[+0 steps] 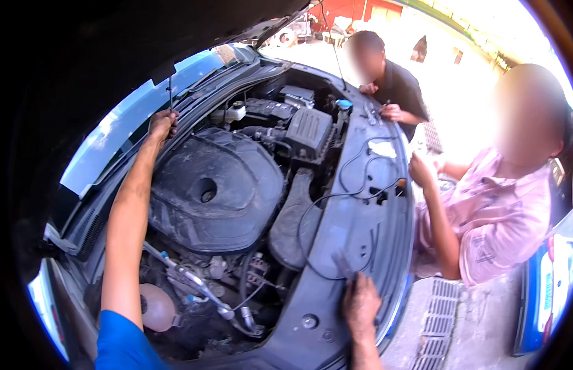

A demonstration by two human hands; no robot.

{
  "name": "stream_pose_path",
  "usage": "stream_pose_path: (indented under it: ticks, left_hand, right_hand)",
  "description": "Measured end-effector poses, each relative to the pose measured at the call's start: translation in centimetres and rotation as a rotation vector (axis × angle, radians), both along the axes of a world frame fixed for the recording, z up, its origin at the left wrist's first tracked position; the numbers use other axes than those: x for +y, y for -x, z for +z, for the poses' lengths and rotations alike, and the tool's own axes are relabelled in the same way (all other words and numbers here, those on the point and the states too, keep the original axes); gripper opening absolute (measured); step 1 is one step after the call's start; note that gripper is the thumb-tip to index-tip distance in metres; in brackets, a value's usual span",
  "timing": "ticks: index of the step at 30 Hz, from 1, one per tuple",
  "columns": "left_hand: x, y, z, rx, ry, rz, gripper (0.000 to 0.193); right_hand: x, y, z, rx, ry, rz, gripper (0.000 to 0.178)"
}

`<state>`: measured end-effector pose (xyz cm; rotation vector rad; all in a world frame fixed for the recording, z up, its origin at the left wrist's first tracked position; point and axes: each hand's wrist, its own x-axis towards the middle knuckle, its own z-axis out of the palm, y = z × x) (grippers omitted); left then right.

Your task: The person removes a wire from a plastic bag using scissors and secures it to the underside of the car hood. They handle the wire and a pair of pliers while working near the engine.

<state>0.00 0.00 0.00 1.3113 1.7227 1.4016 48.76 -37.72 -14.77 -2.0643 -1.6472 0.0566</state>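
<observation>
At the back of a car's engine bay, by the windshield base, my left hand (162, 125) is closed round the lower end of a thin dark rod (170, 92) that hangs from under the raised hood. Low on the right, my right hand (362, 302) is at the black front panel (280, 342), its fingers curled. A blurred dark shape shows just beyond those fingertips; what it is I cannot make out. A thin black cable (323, 198) loops across the panel ahead of this hand. Between my arms lies the black engine cover (228, 179).
Two people stand along the car's front: one in a dark shirt (405, 83) with hands at the panel, another in a pink shirt (490, 216). An air filter box (309, 131), a battery (268, 110) and a coolant tank (158, 307) sit round the engine. A floor grate (439, 320) lies beyond.
</observation>
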Motion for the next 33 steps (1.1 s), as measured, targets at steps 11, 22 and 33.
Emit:
stream_pose_path:
  ticks: [11, 22, 33]
  left_hand:
    - [1.5, -8.1, -1.1, -0.136, -0.260, 0.051, 0.017]
    - [1.6, -8.4, 1.4, 0.151, -0.093, 0.164, 0.020]
    - [4.5, -10.6, -1.5, 0.196, -0.043, 0.206, 0.022]
  right_hand:
    - [1.6, -1.4, -1.1, -0.146, -0.045, -0.077, 0.021]
    - [1.2, -3.1, 0.0, 0.127, -0.063, 0.084, 0.034]
    - [15.2, -20.7, 7.0, 0.358, -0.038, 0.515, 0.012]
